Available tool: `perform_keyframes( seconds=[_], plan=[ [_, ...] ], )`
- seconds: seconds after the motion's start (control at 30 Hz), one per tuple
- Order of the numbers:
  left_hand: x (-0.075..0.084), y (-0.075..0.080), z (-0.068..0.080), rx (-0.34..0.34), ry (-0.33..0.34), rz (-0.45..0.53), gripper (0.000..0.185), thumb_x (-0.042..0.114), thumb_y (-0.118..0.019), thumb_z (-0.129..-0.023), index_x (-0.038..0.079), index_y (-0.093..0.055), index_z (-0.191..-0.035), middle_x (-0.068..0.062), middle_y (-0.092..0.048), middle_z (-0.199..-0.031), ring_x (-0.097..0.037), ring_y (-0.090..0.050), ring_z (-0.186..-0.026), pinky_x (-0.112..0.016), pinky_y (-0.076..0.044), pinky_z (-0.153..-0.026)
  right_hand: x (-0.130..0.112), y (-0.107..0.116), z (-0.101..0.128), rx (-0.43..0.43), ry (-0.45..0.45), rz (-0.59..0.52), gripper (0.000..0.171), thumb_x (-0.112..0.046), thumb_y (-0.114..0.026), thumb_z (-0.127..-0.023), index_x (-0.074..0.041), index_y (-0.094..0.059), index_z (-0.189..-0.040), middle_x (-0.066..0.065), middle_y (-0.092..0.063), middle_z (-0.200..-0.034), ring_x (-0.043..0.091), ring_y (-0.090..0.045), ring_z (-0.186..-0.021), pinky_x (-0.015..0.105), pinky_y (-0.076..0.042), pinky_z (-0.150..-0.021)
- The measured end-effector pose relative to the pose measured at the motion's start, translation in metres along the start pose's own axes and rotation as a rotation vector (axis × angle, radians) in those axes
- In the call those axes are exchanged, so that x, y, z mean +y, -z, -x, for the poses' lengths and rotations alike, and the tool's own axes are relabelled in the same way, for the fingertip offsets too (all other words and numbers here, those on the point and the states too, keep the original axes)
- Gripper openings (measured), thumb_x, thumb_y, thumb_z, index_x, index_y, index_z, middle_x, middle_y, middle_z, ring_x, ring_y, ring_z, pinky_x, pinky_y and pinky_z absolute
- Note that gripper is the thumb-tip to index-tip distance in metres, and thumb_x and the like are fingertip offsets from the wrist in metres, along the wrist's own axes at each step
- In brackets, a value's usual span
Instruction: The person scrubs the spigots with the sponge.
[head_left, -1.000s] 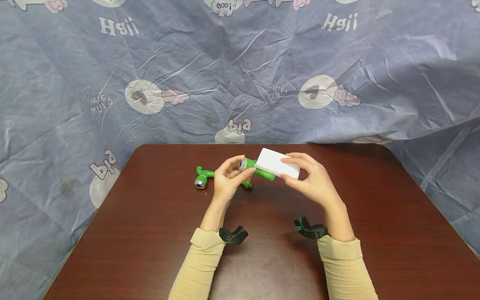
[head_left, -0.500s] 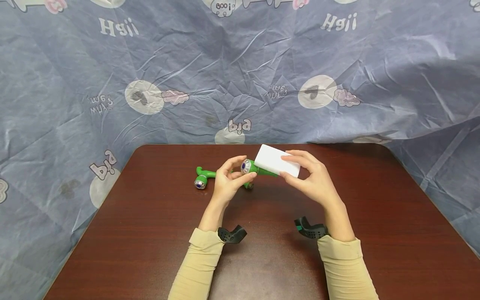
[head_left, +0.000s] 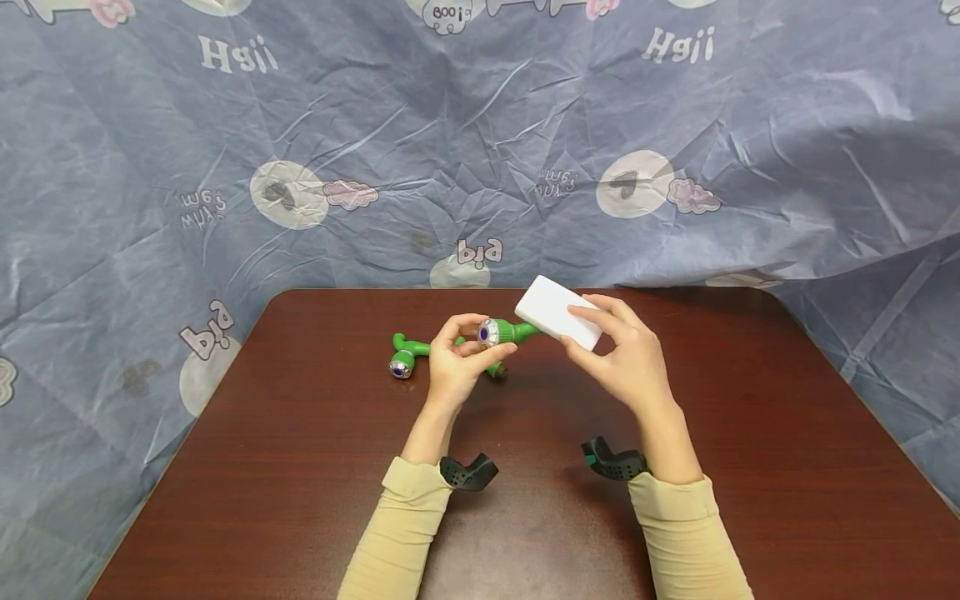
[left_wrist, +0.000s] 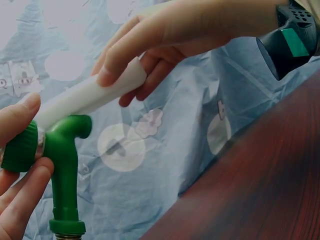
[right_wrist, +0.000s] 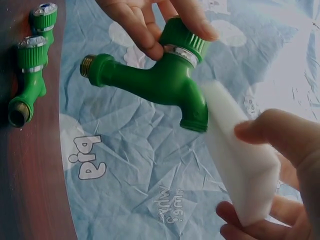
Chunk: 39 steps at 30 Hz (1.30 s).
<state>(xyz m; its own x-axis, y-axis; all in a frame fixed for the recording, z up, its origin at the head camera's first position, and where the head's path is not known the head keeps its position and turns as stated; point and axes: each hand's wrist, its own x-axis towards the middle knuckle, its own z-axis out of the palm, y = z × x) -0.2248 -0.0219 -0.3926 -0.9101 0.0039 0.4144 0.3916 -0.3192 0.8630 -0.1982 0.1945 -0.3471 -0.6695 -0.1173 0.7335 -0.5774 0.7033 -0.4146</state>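
Note:
In the head view my left hand pinches the round ribbed knob of a green water tap between thumb and fingers, above the table. The tap shows its brass threaded end and curved spout in the right wrist view. My right hand grips a white block-shaped sponge, thumb on one face and fingers on another. The sponge lies against or very close to the tap by its spout; contact is hard to tell. In the left wrist view the sponge slants just above the tap.
Two more green taps lie on the brown table, behind and left of my left hand; that hand partly hides them in the head view. A blue patterned cloth hangs behind the table. Each wrist wears a black camera mount.
The sponge has moved slightly up and right and tilted more steeply. In my left hand the tap has turned, its knob end facing more toward the head camera and its body swinging away.

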Motion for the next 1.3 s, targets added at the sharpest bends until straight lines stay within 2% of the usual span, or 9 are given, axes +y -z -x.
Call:
perform_keyframes(
  seconds=[0.13, 0.3, 0.4, 0.57, 0.67, 0.8, 0.9, 1.13, 1.3],
  plan=[
    [0.011, -0.003, 0.002, 0.020, -0.006, -0.005, 0.045, -0.015, -0.076, -0.066, -0.011, -0.052, -0.104, -0.001, -0.054, -0.084, -0.010, -0.063, -0.064, -0.020, -0.050, -0.055, -0.003, -0.002, 0.000, 0.036, -0.013, 0.001, 0.037, -0.019, -0.080, -0.070, -0.011, -0.072, -0.105, 0.006, -0.062, -0.115, 0.023, -0.059, -0.102, 0.034, -0.045, -0.072],
    [0.024, -0.006, 0.005, 0.010, -0.017, -0.016, 0.044, -0.016, -0.074, -0.067, -0.015, -0.050, -0.104, 0.000, -0.053, -0.086, -0.008, -0.062, -0.064, -0.020, -0.050, -0.056, -0.009, -0.010, 0.000, -0.032, 0.074, -0.021, 0.040, -0.021, -0.081, -0.070, -0.009, -0.071, -0.107, 0.009, -0.061, -0.116, 0.024, -0.059, -0.103, 0.039, -0.048, -0.073],
    [0.026, -0.006, 0.005, 0.019, -0.031, -0.006, 0.044, -0.018, -0.073, -0.067, -0.016, -0.050, -0.105, -0.001, -0.054, -0.085, -0.008, -0.062, -0.063, -0.021, -0.052, -0.058, -0.008, -0.012, 0.000, -0.047, 0.084, -0.001, 0.040, -0.021, -0.081, -0.070, -0.008, -0.071, -0.107, 0.010, -0.061, -0.116, 0.025, -0.059, -0.101, 0.040, -0.048, -0.072],
    [0.026, -0.003, 0.004, 0.044, -0.046, 0.006, 0.045, -0.018, -0.074, -0.067, -0.016, -0.051, -0.105, -0.001, -0.055, -0.082, -0.008, -0.062, -0.064, -0.022, -0.053, -0.059, -0.003, -0.009, 0.001, 0.034, -0.004, 0.070, 0.039, -0.020, -0.081, -0.069, -0.010, -0.072, -0.106, 0.008, -0.062, -0.114, 0.025, -0.061, -0.095, 0.041, -0.047, -0.065],
    [0.024, -0.003, 0.004, 0.046, -0.041, 0.008, 0.045, -0.018, -0.074, -0.067, -0.016, -0.051, -0.105, -0.001, -0.054, -0.082, -0.008, -0.062, -0.064, -0.022, -0.053, -0.060, -0.002, -0.007, 0.000, 0.078, -0.036, 0.058, 0.038, -0.019, -0.081, -0.069, -0.011, -0.072, -0.105, 0.007, -0.063, -0.114, 0.024, -0.061, -0.096, 0.039, -0.047, -0.068],
    [0.022, -0.003, 0.004, 0.030, -0.034, 0.028, 0.045, -0.019, -0.073, -0.068, -0.016, -0.050, -0.106, -0.001, -0.054, -0.082, -0.009, -0.063, -0.065, -0.025, -0.055, -0.061, -0.006, -0.010, -0.001, 0.049, 0.027, -0.023, 0.039, -0.020, -0.081, -0.069, -0.010, -0.072, -0.106, 0.007, -0.062, -0.116, 0.023, -0.059, -0.103, 0.035, -0.047, -0.075],
    [0.023, -0.003, 0.004, 0.027, -0.037, 0.027, 0.045, -0.018, -0.073, -0.068, -0.016, -0.049, -0.107, -0.001, -0.054, -0.082, -0.010, -0.063, -0.065, -0.026, -0.055, -0.061, -0.008, -0.012, 0.000, 0.005, 0.073, -0.029, 0.040, -0.020, -0.081, -0.069, -0.009, -0.072, -0.107, 0.009, -0.061, -0.116, 0.024, -0.059, -0.104, 0.037, -0.048, -0.074],
    [0.024, -0.003, 0.003, 0.047, -0.034, -0.003, 0.043, -0.016, -0.074, -0.069, -0.015, -0.052, -0.105, -0.001, -0.054, -0.082, -0.008, -0.063, -0.065, -0.022, -0.053, -0.060, -0.001, -0.008, 0.001, 0.052, -0.032, 0.064, 0.040, -0.021, -0.082, -0.069, -0.011, -0.072, -0.106, 0.008, -0.062, -0.115, 0.025, -0.061, -0.097, 0.040, -0.048, -0.069],
    [0.010, 0.003, 0.000, 0.046, -0.019, 0.016, 0.044, -0.015, -0.075, -0.069, -0.012, -0.053, -0.107, -0.002, -0.054, -0.083, -0.010, -0.064, -0.066, -0.023, -0.054, -0.060, 0.000, -0.006, 0.000, 0.049, -0.016, -0.008, 0.039, -0.018, -0.082, -0.068, -0.011, -0.072, -0.106, 0.006, -0.062, -0.115, 0.023, -0.060, -0.101, 0.033, -0.045, -0.074]
  ],
)
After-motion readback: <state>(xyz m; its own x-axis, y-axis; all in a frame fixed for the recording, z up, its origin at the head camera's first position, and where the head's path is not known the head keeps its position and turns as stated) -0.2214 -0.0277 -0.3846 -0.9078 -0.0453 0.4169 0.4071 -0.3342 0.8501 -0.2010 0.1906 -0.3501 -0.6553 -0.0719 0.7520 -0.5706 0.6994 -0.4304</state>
